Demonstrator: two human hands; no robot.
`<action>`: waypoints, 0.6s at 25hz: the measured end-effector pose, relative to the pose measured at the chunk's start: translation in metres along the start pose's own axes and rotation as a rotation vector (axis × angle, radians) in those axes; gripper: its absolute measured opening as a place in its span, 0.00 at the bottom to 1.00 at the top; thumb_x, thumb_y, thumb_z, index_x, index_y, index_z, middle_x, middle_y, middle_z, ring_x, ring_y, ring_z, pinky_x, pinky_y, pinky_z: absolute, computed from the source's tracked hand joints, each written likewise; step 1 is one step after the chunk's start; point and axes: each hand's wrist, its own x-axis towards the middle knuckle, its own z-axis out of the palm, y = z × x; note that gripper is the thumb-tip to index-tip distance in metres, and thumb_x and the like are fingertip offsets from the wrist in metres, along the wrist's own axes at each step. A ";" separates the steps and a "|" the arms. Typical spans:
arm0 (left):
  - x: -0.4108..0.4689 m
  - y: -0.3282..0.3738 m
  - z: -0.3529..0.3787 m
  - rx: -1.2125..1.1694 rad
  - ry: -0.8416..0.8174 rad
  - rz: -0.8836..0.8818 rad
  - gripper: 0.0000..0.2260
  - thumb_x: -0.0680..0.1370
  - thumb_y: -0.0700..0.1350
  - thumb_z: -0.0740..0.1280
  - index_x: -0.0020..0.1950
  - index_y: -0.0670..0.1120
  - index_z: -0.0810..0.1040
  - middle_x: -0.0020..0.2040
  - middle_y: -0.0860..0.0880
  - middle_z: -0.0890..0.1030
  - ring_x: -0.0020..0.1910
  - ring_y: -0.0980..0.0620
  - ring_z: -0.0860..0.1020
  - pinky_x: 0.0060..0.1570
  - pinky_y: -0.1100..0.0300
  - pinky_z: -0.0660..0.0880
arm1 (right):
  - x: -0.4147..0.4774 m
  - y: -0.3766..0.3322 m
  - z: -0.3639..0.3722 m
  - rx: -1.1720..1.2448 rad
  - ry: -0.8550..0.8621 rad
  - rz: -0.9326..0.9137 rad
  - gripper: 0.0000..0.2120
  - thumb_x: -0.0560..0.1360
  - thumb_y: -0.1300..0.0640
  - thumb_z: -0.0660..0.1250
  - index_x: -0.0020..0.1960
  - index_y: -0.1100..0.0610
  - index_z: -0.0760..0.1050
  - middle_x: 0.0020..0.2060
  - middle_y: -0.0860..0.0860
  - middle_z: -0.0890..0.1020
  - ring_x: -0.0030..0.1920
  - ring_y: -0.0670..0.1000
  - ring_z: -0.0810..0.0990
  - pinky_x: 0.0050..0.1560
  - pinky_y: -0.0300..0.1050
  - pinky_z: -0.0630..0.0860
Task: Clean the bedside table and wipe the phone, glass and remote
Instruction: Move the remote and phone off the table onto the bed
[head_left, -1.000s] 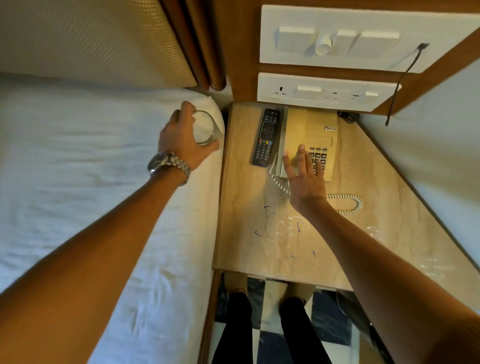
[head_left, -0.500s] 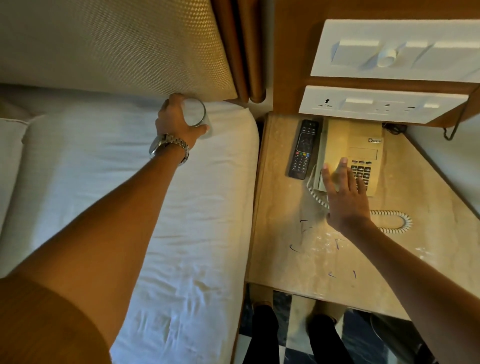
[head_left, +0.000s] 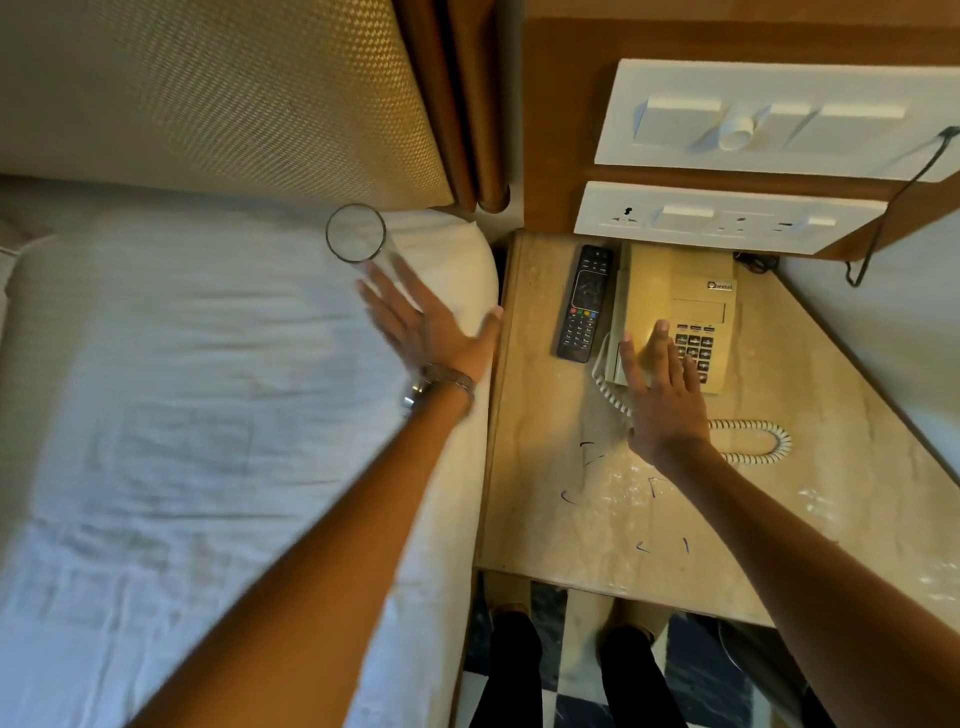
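- On the bed (head_left: 182, 415), the glass (head_left: 356, 232) stands upright by the headboard, just beyond the left hand (head_left: 426, 327), whose fingers are spread, holding nothing.
- Right hand (head_left: 662, 395) hovers flat, fingers splayed, over the phone (head_left: 675, 301); remote (head_left: 584, 303) lies beside it on the worktop (head_left: 545, 493).

A clear glass (head_left: 356, 232) stands upright on the white bed sheet, close under the headboard, apart from the table (head_left: 545, 499). A black remote (head_left: 584, 303) lies flat at the table's rear, just beside a beige phone (head_left: 675, 312), whose coiled cord trails right. Pen marks and smears are noted on the marble top.
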 end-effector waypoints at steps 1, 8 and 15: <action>-0.020 0.010 0.021 0.057 -0.088 0.081 0.48 0.72 0.60 0.74 0.82 0.42 0.52 0.81 0.37 0.54 0.81 0.36 0.51 0.76 0.43 0.57 | 0.000 0.002 0.001 0.005 0.002 -0.008 0.57 0.74 0.49 0.73 0.81 0.54 0.30 0.78 0.67 0.33 0.81 0.66 0.38 0.81 0.61 0.51; -0.033 0.068 0.130 0.134 -0.409 0.237 0.23 0.80 0.46 0.69 0.74 0.47 0.67 0.72 0.41 0.68 0.70 0.40 0.69 0.55 0.48 0.80 | 0.007 0.018 0.008 -0.023 0.056 -0.054 0.51 0.76 0.51 0.69 0.82 0.50 0.33 0.80 0.64 0.37 0.82 0.63 0.41 0.78 0.71 0.45; -0.023 0.073 0.138 0.349 -0.406 0.275 0.32 0.76 0.50 0.75 0.74 0.47 0.63 0.67 0.38 0.74 0.60 0.36 0.79 0.48 0.45 0.81 | 0.014 0.038 -0.005 -0.011 0.100 -0.165 0.41 0.82 0.54 0.63 0.83 0.49 0.38 0.82 0.64 0.44 0.82 0.62 0.45 0.81 0.65 0.47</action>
